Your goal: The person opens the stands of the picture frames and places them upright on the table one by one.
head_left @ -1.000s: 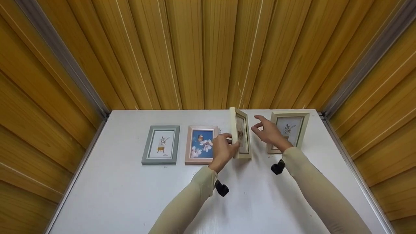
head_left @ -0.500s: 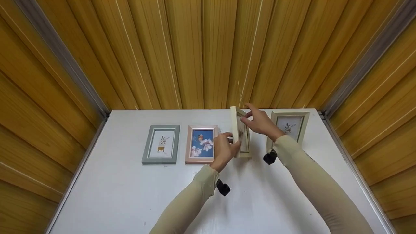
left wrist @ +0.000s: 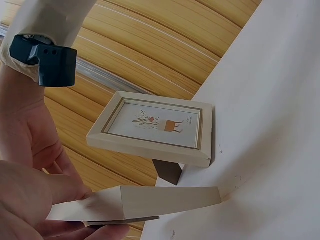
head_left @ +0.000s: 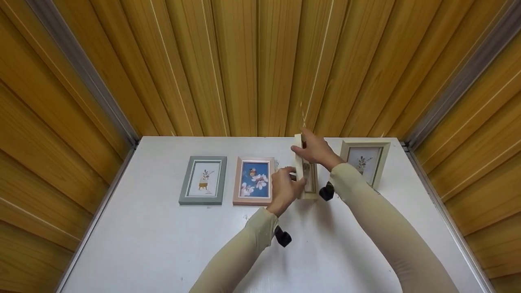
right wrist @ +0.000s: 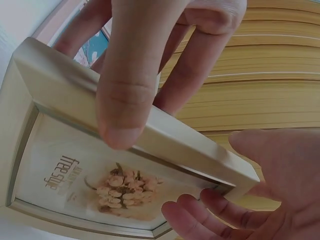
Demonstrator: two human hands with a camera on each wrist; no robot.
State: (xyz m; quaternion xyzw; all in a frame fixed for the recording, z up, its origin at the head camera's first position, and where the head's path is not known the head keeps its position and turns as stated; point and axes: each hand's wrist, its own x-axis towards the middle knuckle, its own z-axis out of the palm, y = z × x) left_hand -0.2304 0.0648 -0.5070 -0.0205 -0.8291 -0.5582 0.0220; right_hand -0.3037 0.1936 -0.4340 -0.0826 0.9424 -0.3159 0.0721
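In the head view a cream picture frame [head_left: 310, 183] stands nearly edge-on on the white table, facing right. My left hand [head_left: 285, 185] grips its near left side, fingertips on the glass in the right wrist view. My right hand [head_left: 316, 148] holds the upper part, with its thumb [right wrist: 125, 115] over the front edge and the other fingers behind. Behind the glass is a flower print [right wrist: 127, 192] lettered "free style". A second cream frame [left wrist: 155, 125], with a potted plant picture, leans on its back stand to the right.
A pink frame [head_left: 236, 181] with a blossom picture stands left of the held one, and a grey-green frame [head_left: 222, 179] farther left. The white table [head_left: 163, 244] ends at a wood-patterned wall [head_left: 236, 69]; similar walls rise at both sides.
My right hand, apart from the cream frame a second ago, has moved left and taken hold of its upper part. The frame has shifted slightly right and shows more edge-on. My left hand keeps its grip.
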